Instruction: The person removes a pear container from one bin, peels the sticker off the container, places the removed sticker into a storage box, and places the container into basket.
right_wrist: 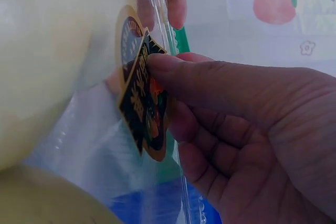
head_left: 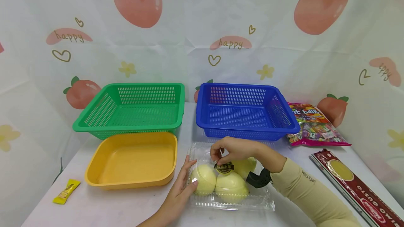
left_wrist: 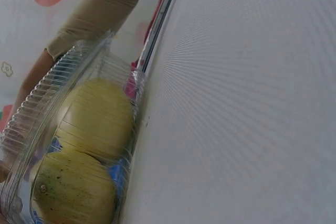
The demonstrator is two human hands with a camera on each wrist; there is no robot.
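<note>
Fruit [head_left: 231,186] sits close to us inside a clear box [head_left: 233,206] on the white table [head_left: 126,207], round and pale yellow. Our left hand [head_left: 179,192] is against the left side of the box, its fingers stretched out and just touching it. Our right hand [head_left: 237,150] is over the top, its thumb and fingers curled in, pinching the edge of a black and gold sticker [head_left: 224,168]. Off to our right lies a long red carton [head_left: 356,186], and to our left a little yellow packet [head_left: 66,191]. A yellow tub [head_left: 130,165] stands left of the clear box. Behind the tub is a green basket [head_left: 126,129], and behind the clear box is a blue basket [head_left: 268,134]. A bright bag [head_left: 317,125] lies to the right of the blue basket. Past all that, we see a white cloth [head_left: 189,16] with pink fruit and hearts on it.
</note>
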